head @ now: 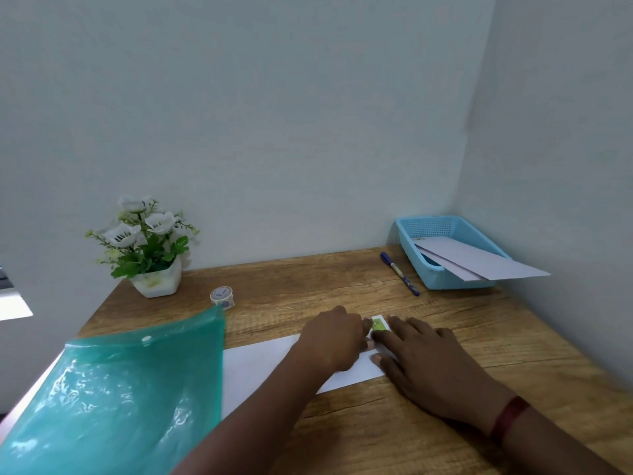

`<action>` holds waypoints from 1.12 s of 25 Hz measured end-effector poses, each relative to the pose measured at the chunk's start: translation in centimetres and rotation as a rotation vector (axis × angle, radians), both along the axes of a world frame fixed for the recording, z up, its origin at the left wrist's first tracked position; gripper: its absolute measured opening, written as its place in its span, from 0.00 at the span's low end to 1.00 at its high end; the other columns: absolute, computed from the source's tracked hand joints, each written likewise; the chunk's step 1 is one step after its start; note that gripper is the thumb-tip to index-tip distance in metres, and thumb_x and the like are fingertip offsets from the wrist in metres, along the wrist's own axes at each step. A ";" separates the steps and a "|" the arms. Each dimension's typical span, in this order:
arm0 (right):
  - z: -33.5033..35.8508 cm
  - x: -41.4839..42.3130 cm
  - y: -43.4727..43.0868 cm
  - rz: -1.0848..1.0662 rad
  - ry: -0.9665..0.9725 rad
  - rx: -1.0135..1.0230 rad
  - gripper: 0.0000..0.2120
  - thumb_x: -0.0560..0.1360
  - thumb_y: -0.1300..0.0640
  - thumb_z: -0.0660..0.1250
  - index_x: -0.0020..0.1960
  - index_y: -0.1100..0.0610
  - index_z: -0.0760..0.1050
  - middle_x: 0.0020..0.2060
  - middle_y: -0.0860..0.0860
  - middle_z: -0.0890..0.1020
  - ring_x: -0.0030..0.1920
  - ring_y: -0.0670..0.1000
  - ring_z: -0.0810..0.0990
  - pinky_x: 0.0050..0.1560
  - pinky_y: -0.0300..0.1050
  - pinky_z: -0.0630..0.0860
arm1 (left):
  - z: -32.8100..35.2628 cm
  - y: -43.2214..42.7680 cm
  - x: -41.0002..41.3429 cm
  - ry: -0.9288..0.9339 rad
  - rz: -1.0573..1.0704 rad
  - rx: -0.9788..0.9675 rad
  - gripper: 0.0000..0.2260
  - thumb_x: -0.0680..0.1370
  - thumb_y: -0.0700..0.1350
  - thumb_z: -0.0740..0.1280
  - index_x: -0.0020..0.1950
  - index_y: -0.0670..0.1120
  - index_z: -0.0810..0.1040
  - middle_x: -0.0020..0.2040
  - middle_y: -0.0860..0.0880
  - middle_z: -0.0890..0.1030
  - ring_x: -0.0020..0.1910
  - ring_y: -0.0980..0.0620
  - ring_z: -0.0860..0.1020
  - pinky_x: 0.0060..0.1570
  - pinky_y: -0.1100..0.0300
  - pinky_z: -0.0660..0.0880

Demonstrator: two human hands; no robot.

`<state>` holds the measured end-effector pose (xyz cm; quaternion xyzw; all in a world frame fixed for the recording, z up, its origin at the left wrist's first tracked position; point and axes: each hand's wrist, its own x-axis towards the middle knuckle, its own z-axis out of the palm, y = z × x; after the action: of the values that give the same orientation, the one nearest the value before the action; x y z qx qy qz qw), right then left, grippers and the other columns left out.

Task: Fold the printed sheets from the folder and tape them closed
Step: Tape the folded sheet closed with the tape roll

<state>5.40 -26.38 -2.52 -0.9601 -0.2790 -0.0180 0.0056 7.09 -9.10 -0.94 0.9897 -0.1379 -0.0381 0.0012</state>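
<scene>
A folded white sheet point(260, 363) lies on the wooden desk point(342, 282), running from the folder toward the middle. At its right end sits a small green piece of tape point(379, 324). My left hand point(334, 337) rests on the sheet with its fingertips at the tape. My right hand point(428, 361) lies flat beside it, fingers straight, pressing the sheet's right end just below the tape. A translucent green folder point(113, 399) with a snap button covers the sheet's left end. A roll of patterned tape point(222, 296) stands behind the folder.
A light blue basket point(442, 231) at the back right holds folded white sheets point(479, 262) that stick out over its rim. A blue pen point(400, 273) lies left of the basket. A white pot of flowers point(150, 248) stands at the back left by the wall.
</scene>
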 end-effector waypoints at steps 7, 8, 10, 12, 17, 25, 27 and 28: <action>0.5 -1.0 0.0 -0.024 0.042 0.028 0.45 0.66 0.28 0.23 0.75 0.41 0.54 0.79 0.48 0.53 0.77 0.51 0.53 0.73 0.57 0.58 | -1.0 -0.4 -1.7 -0.090 0.062 -0.040 0.22 0.83 0.53 0.59 0.77 0.53 0.62 0.64 0.41 0.71 0.58 0.42 0.76 0.56 0.52 0.73; 0.4 -1.0 0.0 -0.031 0.046 0.029 0.45 0.66 0.28 0.24 0.75 0.41 0.54 0.79 0.48 0.53 0.77 0.51 0.53 0.73 0.56 0.58 | -1.3 -0.5 -1.8 -0.098 0.085 -0.063 0.22 0.82 0.52 0.59 0.77 0.52 0.62 0.64 0.42 0.71 0.59 0.43 0.76 0.58 0.53 0.73; 0.4 -1.1 -0.1 -0.038 0.040 0.044 0.43 0.67 0.27 0.27 0.75 0.41 0.55 0.78 0.47 0.55 0.77 0.50 0.54 0.72 0.56 0.58 | -1.0 -0.5 -2.2 -0.125 0.134 -0.148 0.22 0.83 0.53 0.59 0.76 0.51 0.65 0.65 0.43 0.71 0.60 0.44 0.75 0.59 0.54 0.72; 0.6 -1.1 -0.3 -0.052 0.044 0.073 0.37 0.72 0.27 0.35 0.75 0.40 0.56 0.78 0.46 0.57 0.77 0.49 0.55 0.72 0.55 0.58 | -0.2 0.2 -2.7 -0.119 0.119 -0.261 0.21 0.82 0.52 0.60 0.75 0.50 0.67 0.64 0.44 0.72 0.60 0.46 0.74 0.59 0.57 0.70; 0.7 -0.5 -1.0 -0.065 0.015 0.226 0.27 0.78 0.35 0.53 0.76 0.39 0.56 0.74 0.41 0.65 0.72 0.45 0.64 0.70 0.51 0.63 | 2.9 5.3 -5.8 -0.114 -0.006 -0.441 0.23 0.75 0.51 0.72 0.70 0.52 0.74 0.57 0.49 0.77 0.51 0.54 0.76 0.52 0.62 0.72; 1.8 0.9 -2.5 -0.114 -0.121 0.263 0.21 0.78 0.40 0.60 0.70 0.41 0.68 0.64 0.44 0.76 0.61 0.44 0.73 0.55 0.39 0.71 | 4.6 11.1 -8.7 0.011 0.122 -0.283 0.33 0.73 0.58 0.73 0.75 0.52 0.66 0.65 0.49 0.76 0.54 0.58 0.75 0.52 0.66 0.70; 2.5 0.4 -2.6 -0.146 -0.172 0.304 0.20 0.78 0.40 0.60 0.67 0.42 0.72 0.60 0.43 0.78 0.57 0.43 0.74 0.53 0.39 0.72 | 4.2 10.1 -8.2 0.016 0.114 -0.214 0.34 0.73 0.58 0.72 0.75 0.52 0.65 0.66 0.49 0.75 0.60 0.53 0.75 0.57 0.62 0.72; 2.8 -0.7 -2.1 -0.161 -0.169 0.383 0.19 0.77 0.39 0.61 0.66 0.42 0.74 0.58 0.43 0.79 0.55 0.43 0.75 0.53 0.39 0.73 | 4.1 9.6 -8.1 0.017 0.112 -0.176 0.34 0.73 0.59 0.72 0.75 0.53 0.65 0.67 0.49 0.74 0.63 0.51 0.73 0.61 0.59 0.71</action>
<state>4.70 -28.50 0.27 -0.9557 -0.1925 -0.1515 0.1630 -1.03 0.50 3.13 0.9916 -0.0850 -0.0339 0.0916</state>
